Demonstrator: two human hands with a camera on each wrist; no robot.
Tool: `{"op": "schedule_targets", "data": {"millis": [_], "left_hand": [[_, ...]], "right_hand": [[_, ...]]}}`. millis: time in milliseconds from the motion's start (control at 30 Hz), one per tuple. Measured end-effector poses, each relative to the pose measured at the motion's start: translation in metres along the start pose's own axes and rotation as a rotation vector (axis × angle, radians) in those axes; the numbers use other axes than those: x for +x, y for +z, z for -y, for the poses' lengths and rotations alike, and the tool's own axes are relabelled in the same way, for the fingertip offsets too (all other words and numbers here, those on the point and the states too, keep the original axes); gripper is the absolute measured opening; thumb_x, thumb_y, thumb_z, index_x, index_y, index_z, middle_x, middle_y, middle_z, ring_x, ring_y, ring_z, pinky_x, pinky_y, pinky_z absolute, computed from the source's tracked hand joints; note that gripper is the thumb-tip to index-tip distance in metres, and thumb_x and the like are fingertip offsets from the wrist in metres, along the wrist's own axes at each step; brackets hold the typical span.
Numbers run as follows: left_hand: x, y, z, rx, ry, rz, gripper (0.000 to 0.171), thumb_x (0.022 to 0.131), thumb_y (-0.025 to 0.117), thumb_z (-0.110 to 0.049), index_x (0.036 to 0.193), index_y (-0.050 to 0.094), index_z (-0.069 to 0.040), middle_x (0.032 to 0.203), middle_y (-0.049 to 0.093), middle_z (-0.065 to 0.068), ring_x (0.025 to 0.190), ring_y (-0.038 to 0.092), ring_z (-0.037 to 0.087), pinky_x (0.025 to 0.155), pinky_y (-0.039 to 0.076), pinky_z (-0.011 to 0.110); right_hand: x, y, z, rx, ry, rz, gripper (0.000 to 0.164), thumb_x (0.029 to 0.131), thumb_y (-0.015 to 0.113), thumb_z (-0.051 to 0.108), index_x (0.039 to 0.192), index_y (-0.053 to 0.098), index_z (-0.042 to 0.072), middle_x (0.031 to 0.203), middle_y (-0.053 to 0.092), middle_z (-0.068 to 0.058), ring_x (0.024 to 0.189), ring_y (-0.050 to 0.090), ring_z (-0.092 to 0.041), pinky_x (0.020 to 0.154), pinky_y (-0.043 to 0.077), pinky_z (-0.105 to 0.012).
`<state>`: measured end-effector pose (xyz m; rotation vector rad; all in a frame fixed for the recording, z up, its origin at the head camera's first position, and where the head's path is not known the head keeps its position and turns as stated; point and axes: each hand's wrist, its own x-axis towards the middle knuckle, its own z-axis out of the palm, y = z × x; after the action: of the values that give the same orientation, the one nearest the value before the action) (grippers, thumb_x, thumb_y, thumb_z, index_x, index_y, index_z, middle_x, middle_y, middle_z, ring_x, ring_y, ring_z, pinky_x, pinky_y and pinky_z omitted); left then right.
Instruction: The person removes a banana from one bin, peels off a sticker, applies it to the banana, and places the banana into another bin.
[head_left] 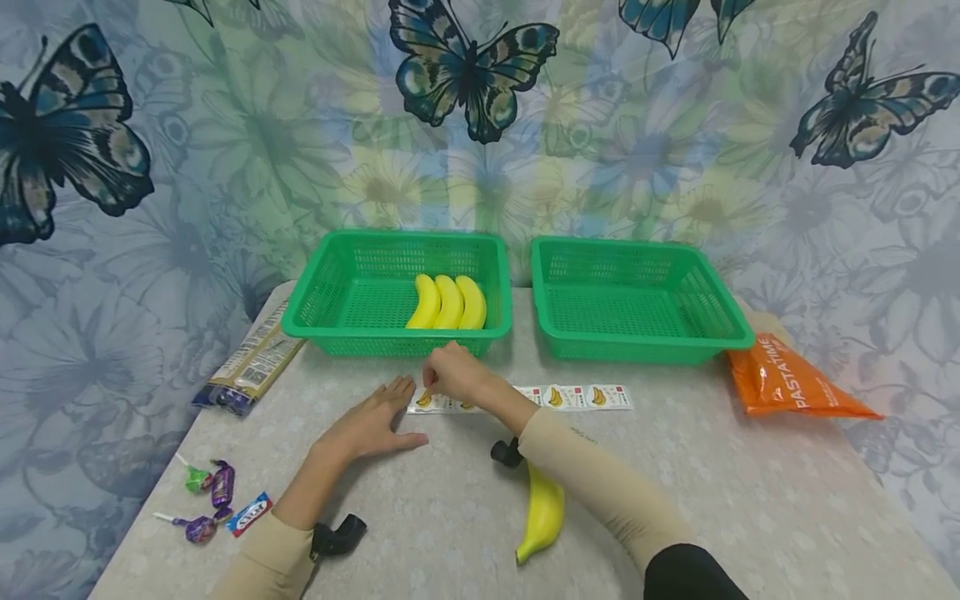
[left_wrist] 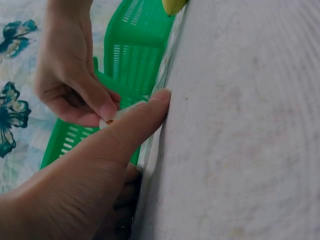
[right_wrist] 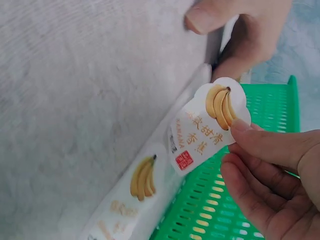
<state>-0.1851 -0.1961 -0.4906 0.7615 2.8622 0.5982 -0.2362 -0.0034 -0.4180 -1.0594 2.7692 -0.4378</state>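
While 3 curved yellow bananas [head_left: 448, 302] lie in the left of 2 green perforated plastic baskets [head_left: 360, 333], the right hand [head_left: 459, 373] pinches 1 white banana-printed sticker [right_wrist: 200, 131] between thumb and fingers, at the left end of 1 long white sticker strip [head_left: 576, 397] on the pale bench [head_left: 442, 525]. The left hand [head_left: 373, 422], fingers extended and thumb spread, rests beside that end. 1 single yellow banana [head_left: 543, 515] lies near, right of both hands.
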Motion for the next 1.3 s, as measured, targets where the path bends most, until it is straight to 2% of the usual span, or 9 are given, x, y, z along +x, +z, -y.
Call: {"op": "schedule_targets", "data": {"millis": [200, 467, 767, 1067, 1300], "left_hand": [[0.0, -0.001, 0.0, -0.005, -0.033, 0.023, 0.103, 0.081, 0.062, -0.069, 0.15, 0.032, 0.001, 0.159, 0.026, 0.021, 0.148, 0.024, 0.037, 0.119, 0.026, 0.054], [0.002, 0.001, -0.001, 0.002, -0.019, 0.014, 0.102, 0.081, 0.063, -0.067, 0.15, 0.033, 0.002, 0.158, 0.027, 0.022, 0.148, 0.024, 0.038, 0.12, 0.024, 0.054], [0.003, 0.002, 0.001, 0.012, -0.008, -0.009, 0.102, 0.081, 0.065, -0.065, 0.149, 0.033, 0.003, 0.158, 0.028, 0.022, 0.148, 0.025, 0.038, 0.12, 0.023, 0.053], [0.003, 0.003, -0.002, 0.014, -0.009, -0.017, 0.102, 0.082, 0.065, -0.063, 0.148, 0.033, 0.006, 0.157, 0.029, 0.025, 0.146, 0.026, 0.04, 0.12, 0.023, 0.054], [0.002, 0.002, -0.002, 0.003, -0.024, -0.013, 0.102, 0.081, 0.066, -0.063, 0.149, 0.032, 0.006, 0.157, 0.027, 0.024, 0.147, 0.024, 0.041, 0.12, 0.022, 0.054]], "right_hand": [[-0.011, -0.01, -0.006, 0.082, 0.0, -0.007, 0.004, 0.086, 0.074, 0.013, 0.085, 0.077, 0.01, 0.081, 0.074, 0.001, 0.063, 0.061, -0.005, 0.067, 0.051, -0.016], [-0.033, -0.024, -0.017, 0.21, 0.021, -0.069, 0.006, 0.085, 0.076, 0.014, 0.085, 0.077, 0.009, 0.08, 0.075, 0.0, 0.07, 0.065, -0.006, 0.064, 0.051, -0.015], [-0.064, -0.037, -0.024, 0.307, 0.09, -0.099, 0.007, 0.083, 0.078, 0.02, 0.08, 0.076, 0.013, 0.076, 0.074, 0.003, 0.067, 0.064, -0.002, 0.062, 0.051, -0.017], [-0.106, -0.041, -0.033, 0.342, 0.184, -0.133, 0.01, 0.081, 0.079, 0.023, 0.08, 0.076, 0.013, 0.073, 0.072, 0.005, 0.063, 0.061, -0.003, 0.058, 0.05, -0.02], [-0.134, -0.034, -0.043, 0.397, 0.23, -0.124, 0.012, 0.08, 0.081, 0.026, 0.078, 0.075, 0.015, 0.071, 0.071, 0.007, 0.062, 0.059, -0.004, 0.058, 0.048, -0.02]]}}
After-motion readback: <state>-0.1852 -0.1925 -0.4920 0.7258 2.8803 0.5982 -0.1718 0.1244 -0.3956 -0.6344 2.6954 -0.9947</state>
